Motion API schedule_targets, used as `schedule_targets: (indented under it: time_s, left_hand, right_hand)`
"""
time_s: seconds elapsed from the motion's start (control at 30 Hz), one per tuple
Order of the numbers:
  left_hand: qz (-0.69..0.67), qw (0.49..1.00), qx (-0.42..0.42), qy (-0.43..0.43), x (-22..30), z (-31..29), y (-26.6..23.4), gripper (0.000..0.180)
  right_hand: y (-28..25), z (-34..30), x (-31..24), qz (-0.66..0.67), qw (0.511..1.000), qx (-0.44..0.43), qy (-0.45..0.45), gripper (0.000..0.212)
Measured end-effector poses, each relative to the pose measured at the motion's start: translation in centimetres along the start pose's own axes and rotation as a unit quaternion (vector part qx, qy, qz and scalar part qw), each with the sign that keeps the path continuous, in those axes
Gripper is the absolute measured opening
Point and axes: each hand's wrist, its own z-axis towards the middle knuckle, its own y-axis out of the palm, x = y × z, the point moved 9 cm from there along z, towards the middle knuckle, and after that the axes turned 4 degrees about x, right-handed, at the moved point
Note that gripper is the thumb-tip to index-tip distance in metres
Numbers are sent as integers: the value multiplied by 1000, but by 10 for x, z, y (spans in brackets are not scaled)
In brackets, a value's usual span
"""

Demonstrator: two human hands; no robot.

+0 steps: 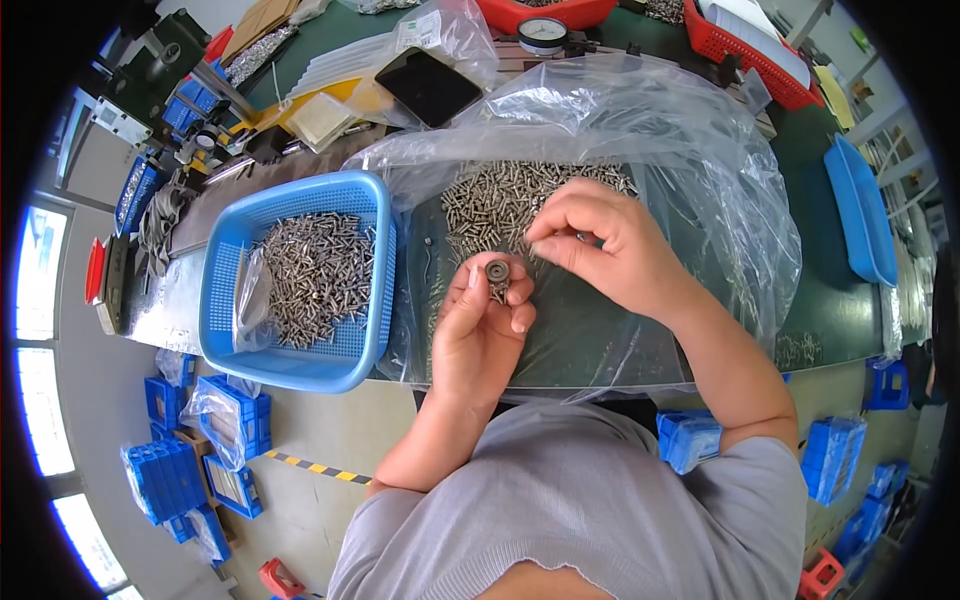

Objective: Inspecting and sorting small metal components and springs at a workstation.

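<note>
My left hand point(474, 328) is turned palm up in front of the pile, thumb and fingers closed round a small round metal ring point(497, 268) with a hole in its middle. Below the ring, a few small metal pins point(499, 292) show between the fingers. To the right and a little higher, my right hand point(608, 248) has its thumb and index finger pinched together; whatever is between them is too small to name. Its fingertips are over the near edge of a heap of small metal pins point(490, 205), which lies on clear plastic sheeting point(690, 130).
A blue plastic basket point(375, 290) of similar pins stands left of my hands. Behind are a black phone point(428, 87), a dial gauge point(542, 34) and a red basket point(760, 65). A blue tray point(860, 210) sits at the table's right edge. Blue crates point(165, 480) are stacked on the floor.
</note>
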Motion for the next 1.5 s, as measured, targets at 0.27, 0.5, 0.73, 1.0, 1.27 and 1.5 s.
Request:
schedule_targets:
  time_s: [0.27,0.5,0.73,1.0,1.27,1.5]
  left_hand:
    - [-18,1000,-16,-8,0,1,-1,23]
    - [-3,1000,-25,-10,-1,0,1,22]
    - [26,999,-25,-28,-4,-1,1,18]
    - [39,999,0,-29,-6,-1,3,16]
    - [49,998,6,-29,-6,-1,-1,14]
    - [62,998,3,-32,-8,0,-2,12]
  right_hand:
    - [18,-5,2,-226,965,-27,-127,16]
    - [31,-7,-2,-305,936,-35,-170,14]
    - [12,-1,16,124,987,-51,90,5]
    - [31,-9,11,252,951,-101,146,7]
    - [27,-5,-5,71,994,-87,10,8]
    - [18,-2,-18,-23,996,-15,-86,16]
